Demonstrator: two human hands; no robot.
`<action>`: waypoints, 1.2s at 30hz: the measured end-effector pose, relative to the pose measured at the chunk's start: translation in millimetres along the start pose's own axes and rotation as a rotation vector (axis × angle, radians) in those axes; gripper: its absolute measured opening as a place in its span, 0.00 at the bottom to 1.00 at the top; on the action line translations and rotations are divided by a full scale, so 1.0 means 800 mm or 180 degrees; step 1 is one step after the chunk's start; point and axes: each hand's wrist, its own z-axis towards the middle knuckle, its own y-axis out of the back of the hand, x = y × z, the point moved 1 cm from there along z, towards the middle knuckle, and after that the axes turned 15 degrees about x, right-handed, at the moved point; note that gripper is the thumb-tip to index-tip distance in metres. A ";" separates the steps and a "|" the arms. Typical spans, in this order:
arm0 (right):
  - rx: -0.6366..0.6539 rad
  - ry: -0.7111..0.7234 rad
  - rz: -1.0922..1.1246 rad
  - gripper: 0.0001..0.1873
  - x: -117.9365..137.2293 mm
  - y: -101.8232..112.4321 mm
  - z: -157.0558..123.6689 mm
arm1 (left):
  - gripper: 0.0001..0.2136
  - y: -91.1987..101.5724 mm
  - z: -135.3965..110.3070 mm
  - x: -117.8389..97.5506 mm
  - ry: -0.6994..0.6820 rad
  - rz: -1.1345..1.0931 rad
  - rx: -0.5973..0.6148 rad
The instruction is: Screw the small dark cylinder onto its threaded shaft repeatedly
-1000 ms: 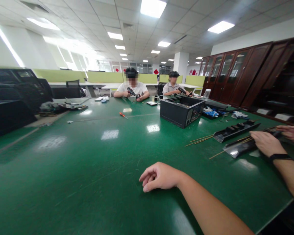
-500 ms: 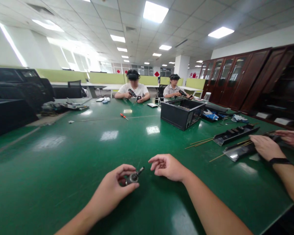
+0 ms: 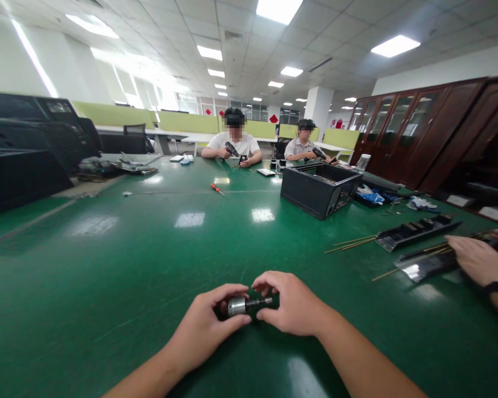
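My left hand [image 3: 207, 323] is closed around a silver metal cylinder with a thin shaft [image 3: 237, 305], just above the green table. The shaft is dark and stepped, with a brighter tip that points right. My right hand [image 3: 294, 304] is beside that tip, its thumb and fingers curved and apart. The tip reaches into the gap between them, and I see no contact. My left palm and fingers hide the rear end of the cylinder.
An orange screwdriver [image 3: 216, 189] lies farther out on the green table [image 3: 120, 265]. A black computer case [image 3: 301, 193] stands beyond my right hand. At right, a co-worker's hand [image 3: 479, 260] rests by dark channel parts [image 3: 419, 232] and thin brass-coloured rods [image 3: 351, 243]. Two people sit across, each holding a power drill.
My left hand has turned the metal cylinder so its shaft points right instead of up and right. My right hand has shifted slightly right and lower, its thumb and fingers now around the shaft's tip.
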 end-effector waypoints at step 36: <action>0.0147 -0.0095 -0.0362 0.05 0.006 -0.006 -0.001 | 0.19 -0.005 -0.001 0.003 -0.0018 0.0006 -0.0019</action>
